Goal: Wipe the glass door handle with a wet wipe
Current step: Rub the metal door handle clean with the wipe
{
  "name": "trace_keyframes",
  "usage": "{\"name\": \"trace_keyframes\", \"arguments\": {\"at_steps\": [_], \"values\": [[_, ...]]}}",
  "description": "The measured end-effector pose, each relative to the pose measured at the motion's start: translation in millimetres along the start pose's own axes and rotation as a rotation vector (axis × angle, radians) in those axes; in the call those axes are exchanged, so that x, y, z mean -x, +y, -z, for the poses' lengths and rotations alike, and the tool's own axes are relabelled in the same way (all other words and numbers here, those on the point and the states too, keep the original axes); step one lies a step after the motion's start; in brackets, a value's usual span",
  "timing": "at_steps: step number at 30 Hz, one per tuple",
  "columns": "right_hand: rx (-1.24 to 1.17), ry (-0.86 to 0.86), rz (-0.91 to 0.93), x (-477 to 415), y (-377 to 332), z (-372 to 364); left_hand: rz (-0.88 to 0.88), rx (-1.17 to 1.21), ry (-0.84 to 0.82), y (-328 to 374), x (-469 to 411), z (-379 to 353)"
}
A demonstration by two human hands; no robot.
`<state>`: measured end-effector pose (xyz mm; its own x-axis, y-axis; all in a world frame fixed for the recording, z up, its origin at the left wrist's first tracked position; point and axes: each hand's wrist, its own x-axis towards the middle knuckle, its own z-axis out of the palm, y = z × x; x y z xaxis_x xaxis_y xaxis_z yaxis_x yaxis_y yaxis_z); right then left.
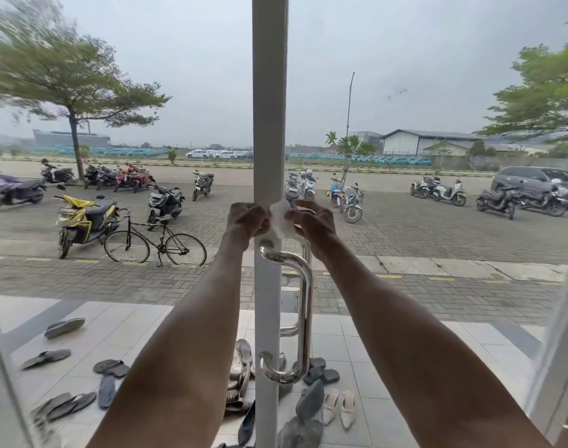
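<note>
A polished steel D-shaped door handle [303, 305] is fixed upright to the white door frame [269, 108] at the centre of the glass door. Just above the handle's top mount, both my hands hold a small white wet wipe [281, 219] between them. My left hand [247, 219] pinches the wipe's left edge and my right hand [313, 221] pinches its right edge. The wipe hangs in front of the frame, apart from the handle bar. A second handle shows behind the glass on the far side.
Beyond the glass lie several sandals and shoes [310, 402] on the tiled porch. A bicycle [155, 244] and several parked scooters stand on the paved lot farther out. A white door edge [554, 367] runs down the right side.
</note>
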<state>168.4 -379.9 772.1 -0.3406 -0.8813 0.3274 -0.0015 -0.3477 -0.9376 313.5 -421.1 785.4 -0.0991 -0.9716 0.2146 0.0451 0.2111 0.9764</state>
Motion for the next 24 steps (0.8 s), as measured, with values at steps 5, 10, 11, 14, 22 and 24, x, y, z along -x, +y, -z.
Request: {"name": "trace_keyframes", "arguments": {"at_steps": [5,10,11,14,22,24], "values": [[-0.041,-0.1,-0.068,-1.8,3.2,-4.7,0.046,0.065,-0.079,2.4,-0.8,3.6],[-0.103,-0.076,-0.105,-9.5,7.8,-7.4,0.083,0.037,-0.042,1.2,-10.8,9.7],[-0.113,-0.075,-0.114,-10.7,8.3,-7.1,0.084,0.03,-0.039,0.0,-13.0,11.0],[-0.105,-0.055,-0.138,-11.1,11.4,-8.1,0.093,0.009,0.003,-10.8,-23.3,16.6],[-0.154,0.064,-0.154,-9.8,22.2,-17.0,0.171,0.113,-0.034,-28.2,-30.4,22.6],[-0.148,0.095,-0.155,-10.3,22.2,-16.5,0.178,0.171,-0.076,-27.9,-30.1,22.5]]}}
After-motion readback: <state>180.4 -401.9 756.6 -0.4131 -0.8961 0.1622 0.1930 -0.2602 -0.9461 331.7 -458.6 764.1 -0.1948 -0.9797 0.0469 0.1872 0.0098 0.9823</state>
